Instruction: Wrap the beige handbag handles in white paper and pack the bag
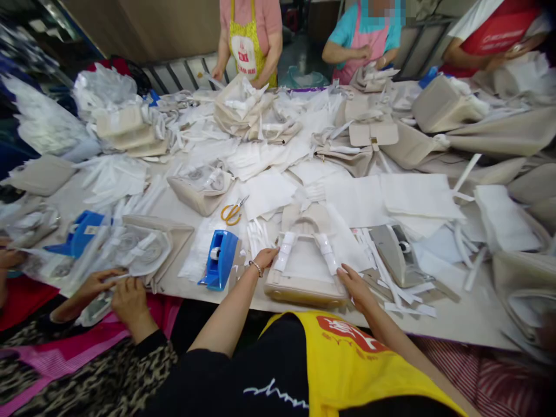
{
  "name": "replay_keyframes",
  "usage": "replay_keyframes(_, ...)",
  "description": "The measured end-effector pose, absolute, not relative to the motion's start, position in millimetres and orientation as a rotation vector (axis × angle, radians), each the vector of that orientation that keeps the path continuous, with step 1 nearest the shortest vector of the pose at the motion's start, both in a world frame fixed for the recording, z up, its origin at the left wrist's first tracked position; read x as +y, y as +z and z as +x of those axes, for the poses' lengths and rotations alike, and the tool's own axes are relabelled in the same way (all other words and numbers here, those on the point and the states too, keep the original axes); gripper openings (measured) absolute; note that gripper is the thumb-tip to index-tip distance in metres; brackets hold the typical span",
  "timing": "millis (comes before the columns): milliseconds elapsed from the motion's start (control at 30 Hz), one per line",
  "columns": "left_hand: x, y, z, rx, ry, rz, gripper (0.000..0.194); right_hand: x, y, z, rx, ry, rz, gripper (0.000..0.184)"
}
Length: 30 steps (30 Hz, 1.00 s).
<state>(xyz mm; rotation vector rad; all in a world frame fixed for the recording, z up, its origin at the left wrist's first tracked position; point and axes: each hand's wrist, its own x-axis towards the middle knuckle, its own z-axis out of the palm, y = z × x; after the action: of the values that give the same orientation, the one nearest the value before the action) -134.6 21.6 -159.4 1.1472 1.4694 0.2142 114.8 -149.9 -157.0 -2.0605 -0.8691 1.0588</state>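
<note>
A beige handbag (304,282) lies in front of me at the table's near edge, its handle wrapped on both sides in white padding (284,252). My left hand (266,260) holds the bag by its left side, fingertips at the wrapped strap. On the opposite side my right hand (355,285) grips the bag's edge, fingers stretched along it. The undersides of both hands are hidden. Left of the bag stands a blue tape dispenser (222,260), with yellow-handled scissors (233,212) beyond it. To the right is a grey tape dispenser (396,255).
White paper sheets (362,200) and strips cover much of the table (252,298). More beige bags (202,188) lie around. At my left, a co-worker's hands (130,301) handle a bag with plastic-wrapped parts (143,249). Other people stand across the table.
</note>
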Motion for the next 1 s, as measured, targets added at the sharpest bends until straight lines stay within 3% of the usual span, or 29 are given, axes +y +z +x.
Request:
replay_keyframes(400, 29, -163, -129, 1.609, 0.051, 1.436, 0.032, -160, -164, 101, -0.785, 0.975, -2.08, 0.069)
replay_keyframes(667, -1, -159, -144, 1.627, 0.205, 1.358, 0.031, -161, -168, 105, -0.674, 0.909, -2.032, 0.052)
replay_keyframes(833, -11, -156, -147, 1.6, 0.24, 1.433, 0.017, -157, -159, 108, -0.901, 0.836, -2.127, 0.038)
replay_keyframes(1000, -10, -149, -144, 1.634, 0.16, 1.44, 0.025, -154, -154, 106, -1.106, 0.785, -2.167, 0.037)
